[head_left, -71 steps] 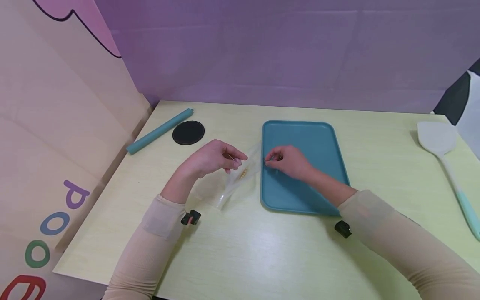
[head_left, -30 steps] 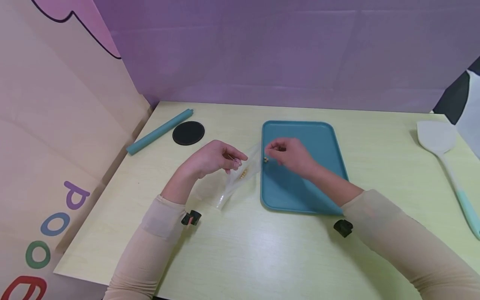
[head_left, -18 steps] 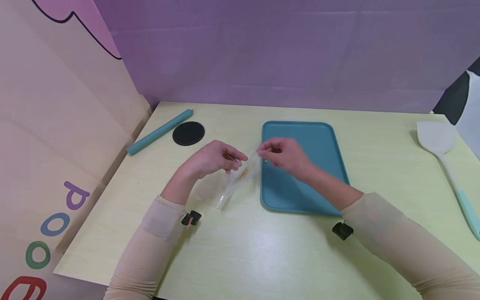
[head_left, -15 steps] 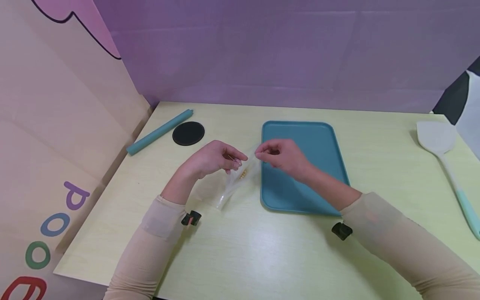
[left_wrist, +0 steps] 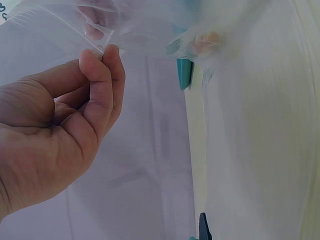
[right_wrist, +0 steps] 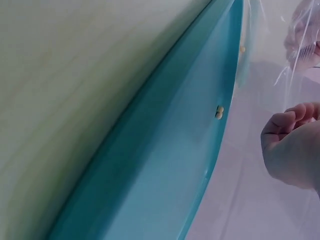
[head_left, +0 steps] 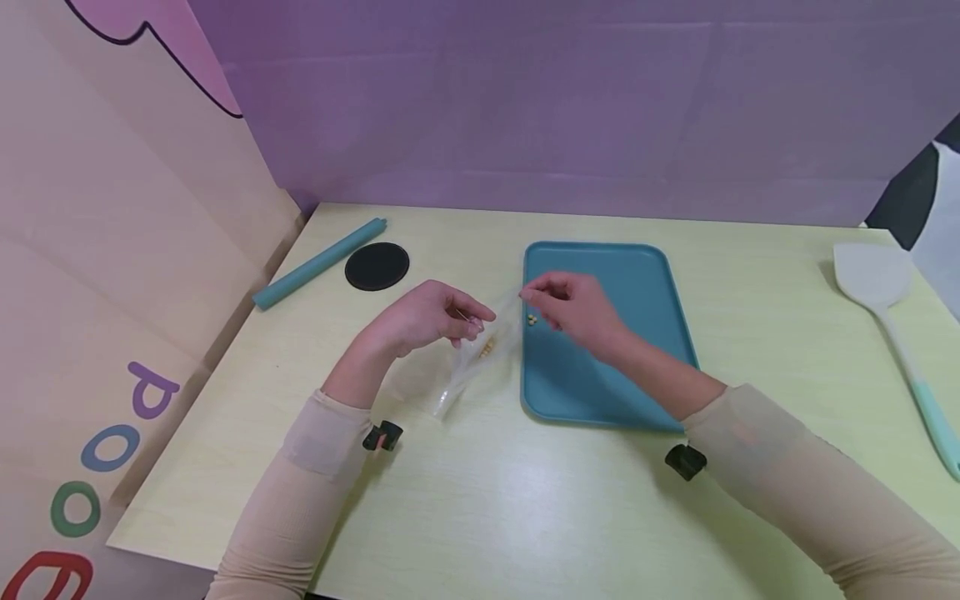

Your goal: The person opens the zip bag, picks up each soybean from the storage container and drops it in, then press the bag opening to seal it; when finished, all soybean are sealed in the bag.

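A clear plastic zip bag [head_left: 510, 321] with several small yellowish beans [head_left: 487, 347] inside hangs slanted beside the blue tray [head_left: 585, 392]. My left hand [head_left: 435, 317] pinches the bag near its zip strip; in the left wrist view, thumb and finger meet on the plastic. Above the tray's left edge, my right hand [head_left: 573, 308] brings its fingertips together on the bag's far edge. Its contact there is partly hidden by curled fingers. A few beans [right_wrist: 219, 112] lie on the tray along its left side, below the right hand.
A blue-green rolling pin [head_left: 318, 264] and a black round coaster [head_left: 377, 267] lie at the back left. At the far right is a white spatula [head_left: 873, 275] with a mint handle. A purple cloth [head_left: 555, 108] hangs behind the table.
My right hand has left the beans on the tray, risen, and shifted left to the bag, then slightly up and right. The left hand and the bag have stayed nearly still.
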The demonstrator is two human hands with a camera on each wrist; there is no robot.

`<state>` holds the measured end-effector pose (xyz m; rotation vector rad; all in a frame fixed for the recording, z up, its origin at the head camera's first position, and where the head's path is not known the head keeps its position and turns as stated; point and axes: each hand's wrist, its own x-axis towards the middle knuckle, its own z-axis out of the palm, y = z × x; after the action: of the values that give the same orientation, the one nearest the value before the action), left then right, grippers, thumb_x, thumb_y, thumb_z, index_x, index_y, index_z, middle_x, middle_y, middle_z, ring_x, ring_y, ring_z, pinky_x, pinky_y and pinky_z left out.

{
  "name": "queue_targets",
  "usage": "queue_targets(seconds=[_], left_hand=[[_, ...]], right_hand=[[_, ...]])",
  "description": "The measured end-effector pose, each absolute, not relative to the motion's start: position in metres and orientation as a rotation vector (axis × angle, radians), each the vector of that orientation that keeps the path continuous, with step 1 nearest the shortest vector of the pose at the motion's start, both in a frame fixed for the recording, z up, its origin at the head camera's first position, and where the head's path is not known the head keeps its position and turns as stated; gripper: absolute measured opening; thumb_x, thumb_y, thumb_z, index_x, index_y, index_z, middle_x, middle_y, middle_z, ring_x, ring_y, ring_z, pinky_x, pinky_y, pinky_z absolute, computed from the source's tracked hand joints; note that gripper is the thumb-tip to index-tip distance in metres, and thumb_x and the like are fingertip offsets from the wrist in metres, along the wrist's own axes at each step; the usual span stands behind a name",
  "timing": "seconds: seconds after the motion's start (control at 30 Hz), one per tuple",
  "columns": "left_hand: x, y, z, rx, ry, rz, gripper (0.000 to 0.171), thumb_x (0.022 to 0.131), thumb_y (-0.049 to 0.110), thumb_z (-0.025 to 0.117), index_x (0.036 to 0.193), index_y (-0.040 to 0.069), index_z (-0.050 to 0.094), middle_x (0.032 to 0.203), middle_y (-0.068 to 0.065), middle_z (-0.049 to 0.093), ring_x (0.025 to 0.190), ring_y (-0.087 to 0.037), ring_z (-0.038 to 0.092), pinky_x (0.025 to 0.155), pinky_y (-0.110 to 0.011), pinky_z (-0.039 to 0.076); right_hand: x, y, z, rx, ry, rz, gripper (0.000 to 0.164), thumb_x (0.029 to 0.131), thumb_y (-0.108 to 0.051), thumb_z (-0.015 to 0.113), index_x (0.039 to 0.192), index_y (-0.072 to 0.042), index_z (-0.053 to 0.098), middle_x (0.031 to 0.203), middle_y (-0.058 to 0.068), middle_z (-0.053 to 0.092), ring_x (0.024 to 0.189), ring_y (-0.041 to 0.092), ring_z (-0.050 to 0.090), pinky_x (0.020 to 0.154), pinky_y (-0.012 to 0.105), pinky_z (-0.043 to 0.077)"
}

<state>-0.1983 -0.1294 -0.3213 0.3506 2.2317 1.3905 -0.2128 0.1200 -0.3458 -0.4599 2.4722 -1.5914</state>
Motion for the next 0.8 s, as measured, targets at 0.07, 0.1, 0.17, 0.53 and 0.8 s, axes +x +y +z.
queue_targets(seconds=[0.07, 0.1, 0.17, 0.53, 0.8], left_hand=[[-0.198, -0.130, -0.321, 0.355, 2.236, 1.394, 0.030, 0.095, 0.001, 0.067, 0.126, -0.002, 0.069, 0.111, -0.021, 0.068, 0.084, -0.023, 0.063, 0.092, -0.053, 0.051], [-0.198, -0.130, -0.322, 0.358, 2.238, 1.395, 0.030, 0.095, 0.001, 0.067, 0.126, -0.002, 0.069, 0.111, -0.021, 0.068, 0.083, -0.023, 0.063, 0.092, -0.053, 0.051], [-0.198, -0.130, -0.321, 0.363, 2.242, 1.394, 0.030, 0.095, 0.001, 0.067, 0.125, -0.002, 0.069, 0.110, -0.021, 0.068, 0.082, -0.023, 0.063, 0.092, -0.053, 0.052], [-0.198, -0.130, -0.321, 0.354, 2.230, 1.401, 0.031, 0.095, 0.000, 0.067, 0.126, -0.002, 0.069, 0.112, -0.021, 0.068, 0.086, -0.026, 0.063, 0.093, -0.054, 0.050], [-0.198, -0.130, -0.321, 0.366, 2.238, 1.392, 0.031, 0.096, 0.001, 0.067, 0.126, -0.002, 0.069, 0.113, -0.021, 0.068, 0.084, -0.024, 0.063, 0.091, -0.051, 0.052]], right_hand=[[-0.216, 0.122, -0.346, -0.410, 2.483, -1.602, 0.028, 0.101, -0.027, 0.066, 0.112, -0.001, 0.071, 0.069, 0.007, 0.052, 0.065, 0.018, 0.050, 0.062, 0.036, 0.046], [-0.218, 0.123, -0.346, -0.388, 2.486, -1.601, 0.029, 0.101, -0.026, 0.065, 0.112, 0.000, 0.070, 0.069, 0.006, 0.052, 0.065, 0.018, 0.049, 0.063, 0.035, 0.046], [-0.222, 0.125, -0.348, -0.346, 2.513, -1.555, 0.029, 0.101, -0.025, 0.066, 0.112, 0.001, 0.070, 0.072, 0.008, 0.055, 0.065, 0.017, 0.050, 0.063, 0.033, 0.047], [-0.232, 0.129, -0.365, -0.286, 2.589, -1.306, 0.023, 0.099, -0.021, 0.068, 0.111, -0.002, 0.074, 0.089, 0.013, 0.065, 0.076, 0.021, 0.055, 0.070, 0.032, 0.049], [-0.239, 0.130, -0.381, -0.468, 2.722, -1.124, 0.014, 0.094, -0.015, 0.072, 0.101, -0.004, 0.076, 0.084, 0.005, 0.069, 0.074, 0.019, 0.057, 0.065, 0.030, 0.046]])
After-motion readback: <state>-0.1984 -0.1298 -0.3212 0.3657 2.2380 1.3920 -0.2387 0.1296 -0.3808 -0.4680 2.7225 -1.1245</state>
